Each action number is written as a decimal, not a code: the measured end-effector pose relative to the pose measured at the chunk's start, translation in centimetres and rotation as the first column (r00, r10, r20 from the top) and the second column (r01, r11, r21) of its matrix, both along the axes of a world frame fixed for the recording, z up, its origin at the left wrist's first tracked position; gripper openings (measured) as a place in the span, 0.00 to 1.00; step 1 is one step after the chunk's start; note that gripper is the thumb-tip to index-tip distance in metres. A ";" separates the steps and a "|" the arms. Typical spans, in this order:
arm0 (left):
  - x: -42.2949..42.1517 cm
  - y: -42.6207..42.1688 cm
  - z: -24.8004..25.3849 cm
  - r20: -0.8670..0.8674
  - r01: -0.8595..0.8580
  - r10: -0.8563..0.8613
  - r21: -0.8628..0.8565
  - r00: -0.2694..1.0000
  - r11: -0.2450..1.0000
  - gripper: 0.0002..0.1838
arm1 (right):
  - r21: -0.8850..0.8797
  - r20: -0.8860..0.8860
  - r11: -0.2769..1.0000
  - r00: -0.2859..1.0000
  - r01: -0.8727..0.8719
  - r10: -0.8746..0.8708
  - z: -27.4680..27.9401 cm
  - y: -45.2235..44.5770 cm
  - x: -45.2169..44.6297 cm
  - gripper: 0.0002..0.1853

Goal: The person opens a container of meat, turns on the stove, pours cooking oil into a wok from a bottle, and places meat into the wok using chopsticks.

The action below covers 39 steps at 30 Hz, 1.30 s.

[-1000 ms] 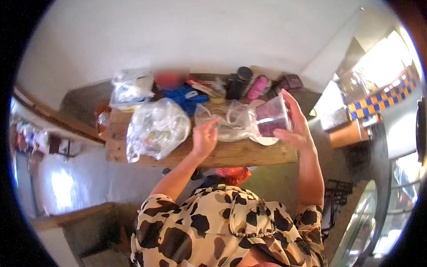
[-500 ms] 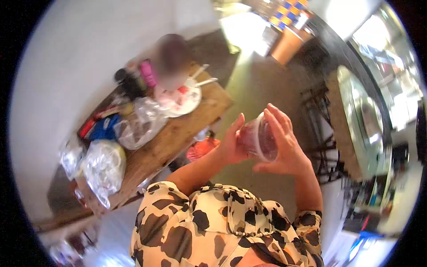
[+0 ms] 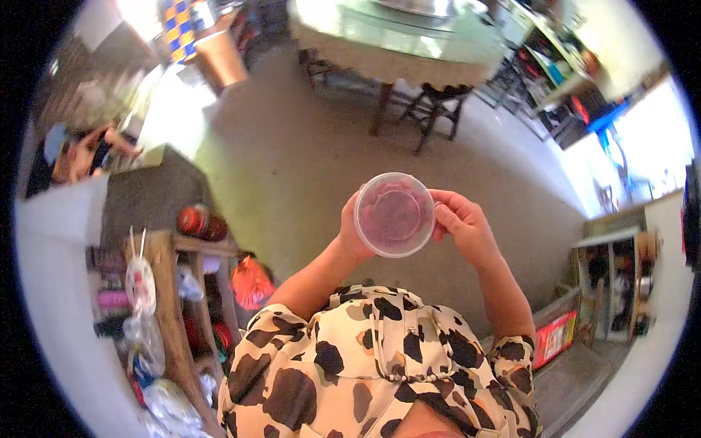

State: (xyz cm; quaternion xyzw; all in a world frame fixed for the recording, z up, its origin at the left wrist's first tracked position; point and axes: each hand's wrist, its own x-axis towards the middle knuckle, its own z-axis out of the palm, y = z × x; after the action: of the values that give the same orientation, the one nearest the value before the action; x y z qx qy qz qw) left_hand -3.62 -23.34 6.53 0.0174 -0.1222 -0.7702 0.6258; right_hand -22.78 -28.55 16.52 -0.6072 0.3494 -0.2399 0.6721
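A round, see-through plastic tub (image 3: pixel 395 215) is held up in front of my chest, its circular top facing the camera. My left hand (image 3: pixel 351 228) wraps around the tub's left side, with most of its fingers hidden behind it. On the other side, my right hand (image 3: pixel 465 225) is closed, thumb and fingers pinching at the tub's right rim. Pinkish tones show through the plastic; whether they are contents or my fingers behind it, I cannot tell. Whether a clear lid covers the top is also unclear.
A wooden table (image 3: pixel 179 306) at the left bears plastic bags (image 3: pixel 150 347) and a plate (image 3: pixel 140 281). Near it are a dark red jar (image 3: pixel 201 223) and a red bag (image 3: pixel 252 281). Ahead stand a glass-topped round table (image 3: pixel 394 51) and a dark stool (image 3: pixel 437 109). Shelves (image 3: pixel 617 285) are at right.
My view has swung right, away from the wooden table. The tub has turned so its top faces me. My right hand went from spread around the tub's end to pinching at its rim.
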 end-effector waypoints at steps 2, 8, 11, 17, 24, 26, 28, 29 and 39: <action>-2.8 -2.9 -1.6 -0.007 0.157 -0.157 0.040 0.988 0.987 0.29 | -0.054 -0.047 0.991 0.991 0.119 -0.122 -0.1 -0.2 -2.1 0.18; -8.5 -8.0 -3.9 -0.016 0.573 -0.575 0.105 0.818 0.813 0.35 | -0.205 -0.115 0.914 0.919 0.350 -0.378 -5.7 -2.4 -9.8 0.14; -11.3 -13.0 -7.4 0.126 0.717 -0.728 0.129 0.674 0.686 0.37 | -0.210 -0.180 0.915 0.906 0.345 -0.383 -6.2 -5.7 -13.3 0.13; -18.2 -25.2 -7.4 0.128 0.819 -0.814 0.025 0.566 0.573 0.34 | -0.177 -0.252 0.942 0.912 0.286 -0.325 -5.7 -16.7 -20.0 0.10; -25.7 -36.4 -11.0 0.201 0.914 -0.961 0.320 0.191 0.249 0.37 | -0.073 -0.398 0.884 0.800 0.461 -0.450 -8.9 -23.7 -26.8 0.09; -28.0 -38.3 -11.9 0.140 0.930 -0.978 0.316 0.152 0.190 0.36 | -0.140 -0.476 0.856 0.724 0.498 -0.499 -8.7 -25.4 -28.4 0.09; -30.1 -40.6 -12.8 0.021 0.897 -0.998 0.437 0.063 0.066 0.35 | -0.308 -0.497 0.830 0.666 0.464 -0.557 -9.2 -27.4 -29.9 0.09; -31.5 -42.2 -13.4 0.022 0.885 -0.999 0.462 0.045 0.050 0.35 | -0.397 -0.512 0.815 0.635 0.422 -0.578 -10.1 -28.6 -31.4 0.10; -48.3 -58.1 -10.9 0.170 0.945 -0.978 0.285 0.117 0.163 0.33 | -0.561 -0.492 0.705 0.509 0.434 -0.706 -6.1 -42.8 -45.6 0.10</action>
State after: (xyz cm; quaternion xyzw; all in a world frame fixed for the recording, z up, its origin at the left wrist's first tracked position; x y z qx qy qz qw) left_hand -51.96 -81.40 -4.41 0.0905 -0.1614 -0.9814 -0.0506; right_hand -68.39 -71.36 10.39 -0.6106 0.7003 -0.2734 0.2493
